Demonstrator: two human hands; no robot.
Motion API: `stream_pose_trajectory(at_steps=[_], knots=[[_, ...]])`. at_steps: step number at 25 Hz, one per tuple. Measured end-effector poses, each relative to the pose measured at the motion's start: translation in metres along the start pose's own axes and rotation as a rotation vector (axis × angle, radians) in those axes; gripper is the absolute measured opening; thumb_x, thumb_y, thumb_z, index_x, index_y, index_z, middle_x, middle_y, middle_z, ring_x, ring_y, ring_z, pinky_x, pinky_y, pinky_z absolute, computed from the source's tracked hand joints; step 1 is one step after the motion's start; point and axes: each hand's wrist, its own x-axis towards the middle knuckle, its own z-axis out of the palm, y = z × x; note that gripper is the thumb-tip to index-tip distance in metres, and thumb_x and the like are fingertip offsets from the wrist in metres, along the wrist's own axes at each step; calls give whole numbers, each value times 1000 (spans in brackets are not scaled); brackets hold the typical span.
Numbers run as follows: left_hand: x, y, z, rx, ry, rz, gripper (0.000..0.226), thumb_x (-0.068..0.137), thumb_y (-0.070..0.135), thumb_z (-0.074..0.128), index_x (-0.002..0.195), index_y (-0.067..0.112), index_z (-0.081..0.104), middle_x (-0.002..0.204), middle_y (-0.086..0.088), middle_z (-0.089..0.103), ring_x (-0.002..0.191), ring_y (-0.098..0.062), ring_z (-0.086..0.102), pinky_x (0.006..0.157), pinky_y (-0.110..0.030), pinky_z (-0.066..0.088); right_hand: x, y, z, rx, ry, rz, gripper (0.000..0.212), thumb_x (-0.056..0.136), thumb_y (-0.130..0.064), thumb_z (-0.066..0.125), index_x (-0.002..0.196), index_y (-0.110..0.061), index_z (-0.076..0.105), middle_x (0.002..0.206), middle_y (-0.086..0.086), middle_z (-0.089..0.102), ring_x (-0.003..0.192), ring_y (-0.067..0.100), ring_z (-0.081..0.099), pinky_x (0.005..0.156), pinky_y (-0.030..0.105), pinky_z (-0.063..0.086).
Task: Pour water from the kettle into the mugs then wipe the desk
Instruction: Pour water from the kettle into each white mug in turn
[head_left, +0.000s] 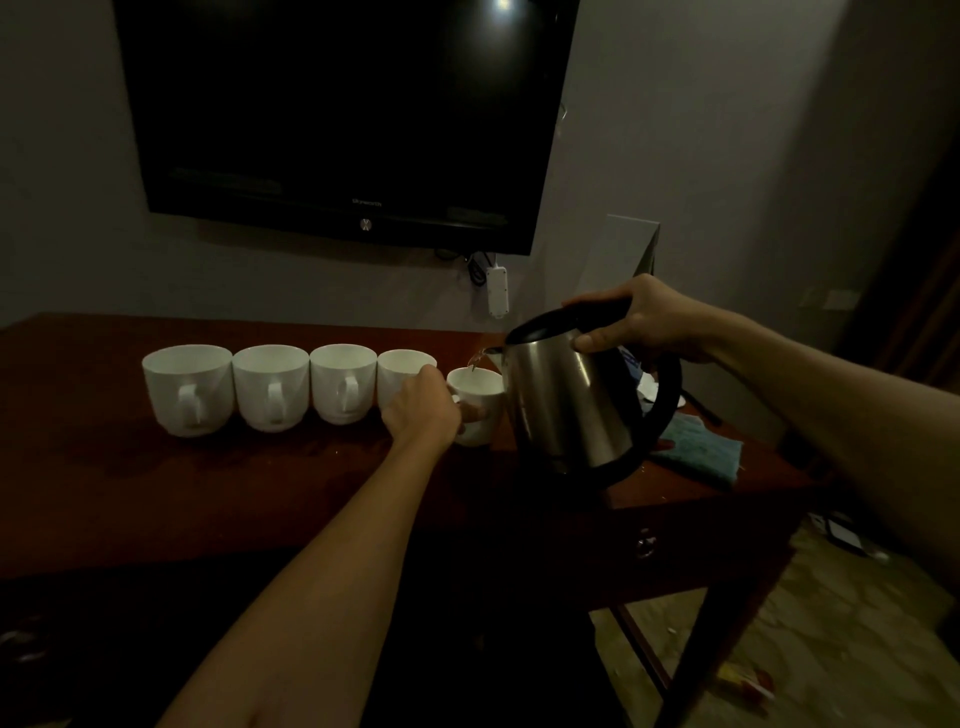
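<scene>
1. The right hand curls round the black handle of the steel kettle, which is tilted with its spout toward 9 o'clock
2. A thin stream of water falls from the spout into the fifth mug
3. The left hand grips that mug at its handle side, fingers wrapped round it
4. Four more white mugs stand in a row at 9 o'clock of it, touching, on the dark wooden desk
5. A blue cloth lies at 3 o'clock of the kettle, near the desk's edge
</scene>
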Motion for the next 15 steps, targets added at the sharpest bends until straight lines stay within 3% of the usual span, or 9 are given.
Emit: stream_pose_trajectory(at_steps=[6,11,15], knots=[[4,-2,4,19,36,1,32,86,38,76,105,17,60,93,0,66,84,-16,60,56,-28,37,-2,-1,1,44,-11,-10,57,64,-41,80,119,-45,63,117,8,68,113,53,55,89,68,49],[4,-3,5,19,42,2,43,79,44,81,106,17,59,97,0,66,89,-19,61,58,-30,38,-5,-3,2,49,-18,-6,53,67,-37,77,117,-45,62,117,9,66,110,53,56,89,66,50],[8,-4,8,14,51,11,35,83,40,78,104,18,60,96,0,68,87,-18,63,55,-28,37,-6,-6,2,58,-21,18,50,69,-36,76,115,-47,61,119,10,65,96,46,61,80,53,56]])
